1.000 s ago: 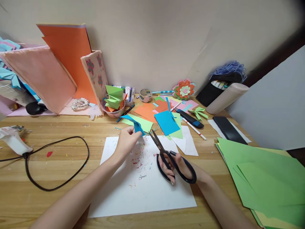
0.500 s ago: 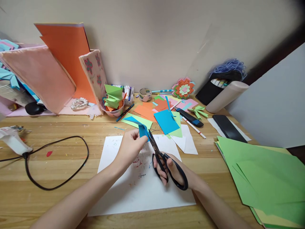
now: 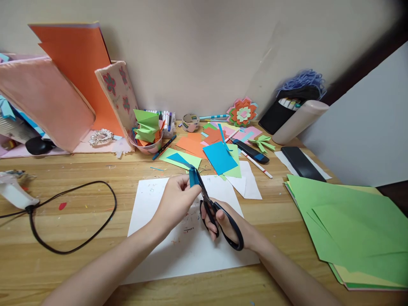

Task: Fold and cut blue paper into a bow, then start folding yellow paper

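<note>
Between the thumb and fingers of my left hand (image 3: 174,203) is a folded piece of blue paper (image 3: 194,177), with one strip sticking out to the far left. My right hand (image 3: 225,221) has its fingers through the black handles of the scissors (image 3: 206,199). The blades lie against the right edge of the blue paper, near my left thumb. Both hands are above a white sheet (image 3: 153,259) marked with small coloured strokes. Behind them lies a flat blue paper square (image 3: 219,157) on light green paper.
Green sheets (image 3: 350,225) are stacked at right, near a black phone (image 3: 302,163). A glue gun (image 3: 15,191) with a looped cord lies left. Further back are a cup of paper scraps (image 3: 148,142), a cutter knife (image 3: 250,151), a tape roll (image 3: 190,122) and a paper flower (image 3: 242,111).
My right hand has brought the scissors left to the blue paper, and the blades have closed from a wider spread. My left hand has shifted slightly right with the paper.
</note>
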`<move>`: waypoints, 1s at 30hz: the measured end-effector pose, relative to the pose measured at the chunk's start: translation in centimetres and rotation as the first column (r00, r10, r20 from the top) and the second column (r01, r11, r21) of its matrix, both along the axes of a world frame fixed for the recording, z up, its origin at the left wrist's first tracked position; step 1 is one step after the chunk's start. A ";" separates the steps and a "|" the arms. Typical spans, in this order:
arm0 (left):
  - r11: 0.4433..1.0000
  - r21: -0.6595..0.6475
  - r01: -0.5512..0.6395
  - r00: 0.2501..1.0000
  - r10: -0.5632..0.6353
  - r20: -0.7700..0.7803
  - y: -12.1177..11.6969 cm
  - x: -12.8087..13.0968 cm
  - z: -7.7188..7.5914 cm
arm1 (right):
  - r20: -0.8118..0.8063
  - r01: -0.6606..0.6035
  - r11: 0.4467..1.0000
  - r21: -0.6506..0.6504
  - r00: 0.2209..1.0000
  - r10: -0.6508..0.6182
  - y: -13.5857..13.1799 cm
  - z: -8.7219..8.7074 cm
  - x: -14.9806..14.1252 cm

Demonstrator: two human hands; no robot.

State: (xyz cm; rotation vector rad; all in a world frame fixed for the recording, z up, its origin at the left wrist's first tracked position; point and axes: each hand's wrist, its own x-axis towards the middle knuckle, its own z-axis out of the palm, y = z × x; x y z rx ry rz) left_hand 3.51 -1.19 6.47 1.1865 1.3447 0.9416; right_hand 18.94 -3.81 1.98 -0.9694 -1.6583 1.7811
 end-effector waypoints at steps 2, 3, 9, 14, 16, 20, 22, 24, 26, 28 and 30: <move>0.998 -0.059 0.009 0.996 -0.004 0.086 0.1 -0.1 0.2 | -0.012 0.023 0.999 -0.030 1.000 -0.023 0.1 0.0 -0.2; 0.996 -0.083 0.013 0.991 -0.002 0.132 0.2 -0.1 0.3 | -0.016 0.029 0.999 -0.043 0.999 -0.030 0.1 0.0 -0.3; 0.992 -0.129 0.016 0.963 0.019 0.268 0.6 -0.2 0.6 | -0.038 0.034 0.998 -0.054 0.999 -0.036 0.0 -0.6 -0.3; 0.990 -0.143 0.017 0.963 0.022 0.269 0.4 -0.2 0.5 | -0.033 0.069 0.997 -0.039 0.997 -0.070 -0.2 -1.1 -0.3; 0.989 -0.144 0.018 0.963 0.022 0.268 0.4 -0.3 0.5 | -0.025 0.086 0.995 -0.044 0.996 -0.087 -0.2 -1.3 -0.3; 0.990 -0.142 0.003 0.965 0.034 0.261 0.3 -0.3 0.5 | -0.007 0.101 0.992 -0.076 0.995 -0.101 -0.3 -1.5 -0.3; 0.990 -0.143 0.001 0.966 0.036 0.256 0.3 -0.3 0.5 | -0.012 0.112 0.989 -0.094 0.993 -0.113 -0.3 -1.6 -0.4; 0.990 -0.139 0.002 0.967 0.034 0.252 0.3 -0.3 0.5 | -0.021 0.123 0.987 -0.102 0.992 -0.126 -0.4 -1.8 -0.5; 0.991 -0.131 0.000 0.968 0.032 0.247 0.4 -0.3 0.5 | -0.033 0.131 0.986 -0.104 0.990 -0.135 -0.5 -1.9 -0.6; 0.992 -0.126 0.001 0.970 0.030 0.243 0.3 -0.2 0.5 | -0.040 0.135 0.986 -0.098 0.989 -0.139 -0.5 -1.9 -0.6; 0.992 -0.123 0.000 0.972 0.029 0.234 0.3 -0.1 0.5 | -0.040 0.135 0.987 -0.083 0.990 -0.138 -0.6 -2.0 -0.7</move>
